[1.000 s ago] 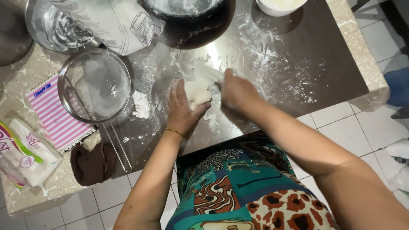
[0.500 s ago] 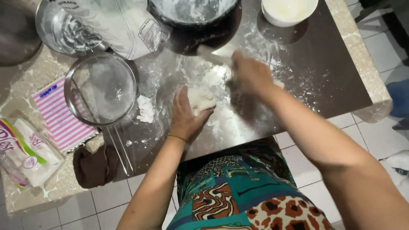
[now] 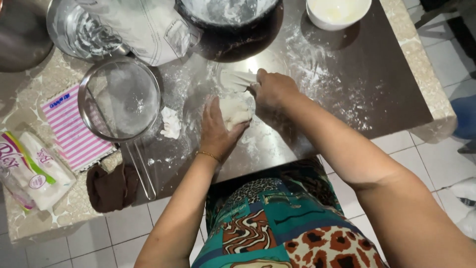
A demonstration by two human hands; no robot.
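- A second ago both my hands were pressed together on the dough [image 3: 234,110]; now my right hand [image 3: 271,89] has moved toward the far edge of the bench [image 3: 386,89], fingers closed on a flap of dough and drawing it out thin.
- My left hand [image 3: 216,130] lies open and flat, its palm pinning the near side of the lump, which sits mid-bench on the floured dark top.
- In my judgement, the kneading has gone from pressing to stretching.
- At the far left corner a white paper bag [image 3: 148,27] lies tipped beside the round sieve [image 3: 119,98].
- On the left edge a pink-striped flat pack [image 3: 72,131] lies, and nearer me a white plastic packet [image 3: 29,168] with coloured lettering.
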